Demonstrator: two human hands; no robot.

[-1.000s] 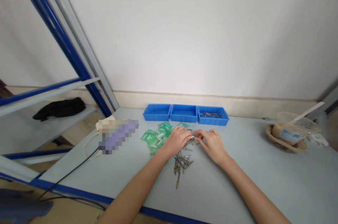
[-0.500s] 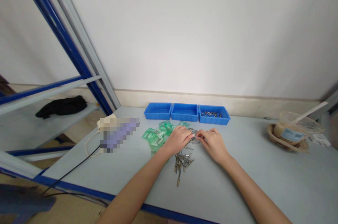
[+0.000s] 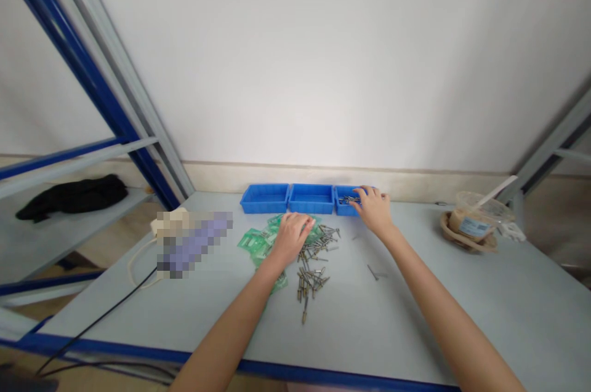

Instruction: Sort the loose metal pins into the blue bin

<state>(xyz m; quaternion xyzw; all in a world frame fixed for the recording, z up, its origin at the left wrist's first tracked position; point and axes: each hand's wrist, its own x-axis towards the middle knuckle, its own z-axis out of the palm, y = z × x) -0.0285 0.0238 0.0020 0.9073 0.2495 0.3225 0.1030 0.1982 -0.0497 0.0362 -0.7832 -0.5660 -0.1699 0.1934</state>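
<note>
While both forearms extend from the near edge of the table [image 3: 415,330], the blue front rail runs just below them and a black cable [image 3: 106,312] trails off the left corner. Nearest on the tabletop lies the pile of metal pins [image 3: 311,269], scattered loosely, with one pin apart at its near end. Two stray pins [image 3: 376,272] lie separately to the right of the pile, close beside the right forearm.

Further in, the left hand [image 3: 290,235] rests palm down at the far-left edge of the pile, fingers extended and loosely together, overlapping the pins and the green packets [image 3: 256,241] that spread out to its left. Whether anything is pinched beneath this hand cannot be determined. A blurred cream and purple object [image 3: 191,241] sits left of the packets.

Beyond this, the right hand [image 3: 375,207] reaches over the front rim of the right blue bin [image 3: 341,207], fingertips curled downward at the small heap of pins inside the bin [image 3: 347,199]. Whether the fingertips are closed on a pin cannot be determined. The middle blue bin [image 3: 311,198] and the left blue bin [image 3: 264,198] stand touching in a row beside it, against the foot of the white wall.

Far right, a clear food container [image 3: 478,220] with a stick rests on a shallow dish. Far left, a black cloth [image 3: 69,195] lies on a shelf of the blue rack.
</note>
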